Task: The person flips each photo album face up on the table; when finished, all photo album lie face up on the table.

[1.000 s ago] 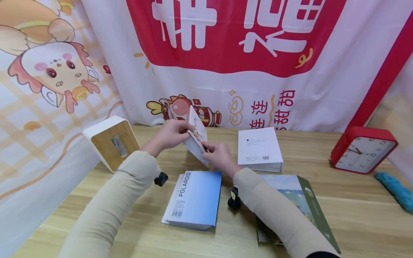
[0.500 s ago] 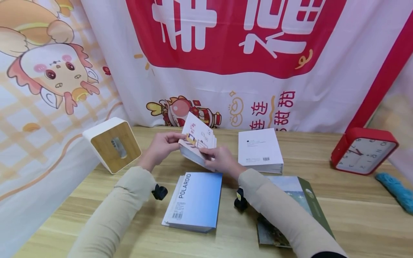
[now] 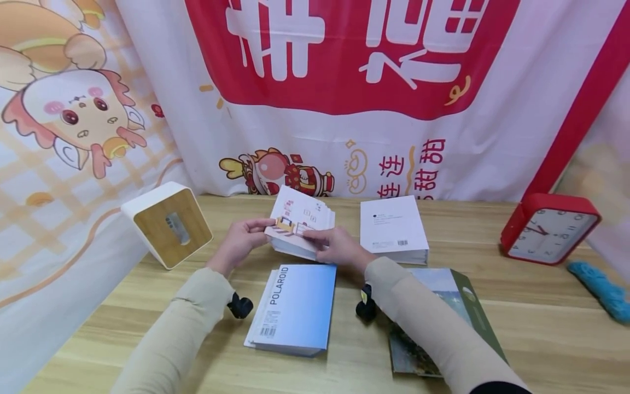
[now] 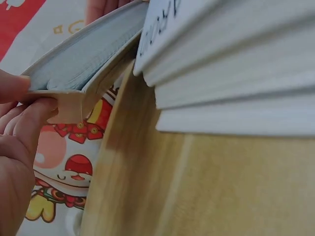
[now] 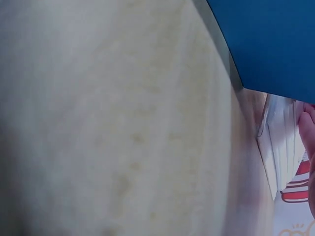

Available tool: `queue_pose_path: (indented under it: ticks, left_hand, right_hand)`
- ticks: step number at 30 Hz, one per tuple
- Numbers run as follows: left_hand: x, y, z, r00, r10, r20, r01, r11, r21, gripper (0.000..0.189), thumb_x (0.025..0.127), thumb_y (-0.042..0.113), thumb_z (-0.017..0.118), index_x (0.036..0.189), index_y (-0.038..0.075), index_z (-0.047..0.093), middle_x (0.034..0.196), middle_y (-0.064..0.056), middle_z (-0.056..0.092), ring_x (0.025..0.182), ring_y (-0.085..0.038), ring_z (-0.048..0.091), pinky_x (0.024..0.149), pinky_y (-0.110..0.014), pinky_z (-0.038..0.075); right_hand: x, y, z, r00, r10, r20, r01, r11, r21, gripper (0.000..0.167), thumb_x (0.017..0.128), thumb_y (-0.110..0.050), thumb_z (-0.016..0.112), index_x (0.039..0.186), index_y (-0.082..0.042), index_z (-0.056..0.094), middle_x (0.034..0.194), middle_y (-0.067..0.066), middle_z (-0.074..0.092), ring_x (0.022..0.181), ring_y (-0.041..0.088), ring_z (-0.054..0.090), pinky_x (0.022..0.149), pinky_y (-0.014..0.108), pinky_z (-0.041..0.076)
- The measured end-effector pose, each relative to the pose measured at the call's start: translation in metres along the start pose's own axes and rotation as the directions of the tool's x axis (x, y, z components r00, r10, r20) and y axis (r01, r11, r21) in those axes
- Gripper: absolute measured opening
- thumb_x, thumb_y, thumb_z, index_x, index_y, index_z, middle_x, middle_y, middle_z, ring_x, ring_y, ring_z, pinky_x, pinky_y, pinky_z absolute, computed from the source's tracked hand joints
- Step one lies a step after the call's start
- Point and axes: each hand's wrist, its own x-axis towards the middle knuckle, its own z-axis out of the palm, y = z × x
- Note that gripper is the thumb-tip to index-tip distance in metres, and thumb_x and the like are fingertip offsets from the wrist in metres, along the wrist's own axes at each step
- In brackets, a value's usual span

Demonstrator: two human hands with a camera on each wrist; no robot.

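A thick white photo album (image 3: 307,212) with a cartoon print lies face up, low over the back of the wooden table. My left hand (image 3: 241,241) pinches its left front corner; in the left wrist view the thumb and fingers of that hand (image 4: 22,128) clasp the album's edge (image 4: 88,54). With the thumb on the cover, my right hand (image 3: 339,246) grips the right front edge. Just in front lies a blue album (image 3: 307,303) marked POLAROID. In the right wrist view the white album's fanned pages (image 5: 280,140) show beyond the blue cover (image 5: 270,44).
Right of the hands lies a white book (image 3: 394,224). A green-edged picture book (image 3: 472,312) is partly under my right sleeve. A white and wood box (image 3: 169,224) stands at left, a red clock (image 3: 551,230) at right beside blue yarn (image 3: 598,290). A printed curtain (image 3: 344,137) hangs behind.
The white album has come down from a steep, nearly upright tilt to lying nearly flat, its cover turned up. Both hands have lowered with it, still holding it.
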Motion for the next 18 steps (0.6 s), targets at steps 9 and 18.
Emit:
queue_pose_path:
  ticks: [9, 18]
  left_hand:
    - [0.001, -0.023, -0.004, 0.997, -0.084, 0.002, 0.083, 0.987, -0.135, 0.05, 0.081, -0.011, 0.054, 0.13, -0.004, 0.048, 0.129, -0.021, 0.053, 0.082, -0.005, 0.061, 0.079, -0.025, 0.053]
    - [0.003, -0.038, -0.006, 0.993, -0.12, 0.001, 0.117, 0.972, -0.205, 0.055, 0.079, -0.015, 0.052, 0.132, -0.006, 0.044, 0.134, -0.027, 0.045, 0.086, -0.005, 0.062, 0.076, -0.023, 0.054]
  right_hand:
    - [0.002, 0.006, 0.0, 1.0, -0.006, 0.023, 0.005, 1.0, 0.009, 0.047, 0.082, -0.015, 0.067, 0.125, -0.031, 0.058, 0.129, -0.005, 0.057, 0.087, 0.01, 0.058, 0.067, 0.025, 0.047]
    - [0.001, 0.006, 0.003, 0.998, 0.008, 0.055, -0.008, 1.0, -0.007, 0.04, 0.086, -0.019, 0.065, 0.125, -0.03, 0.059, 0.129, -0.006, 0.057, 0.108, 0.006, 0.054, 0.09, 0.027, 0.047]
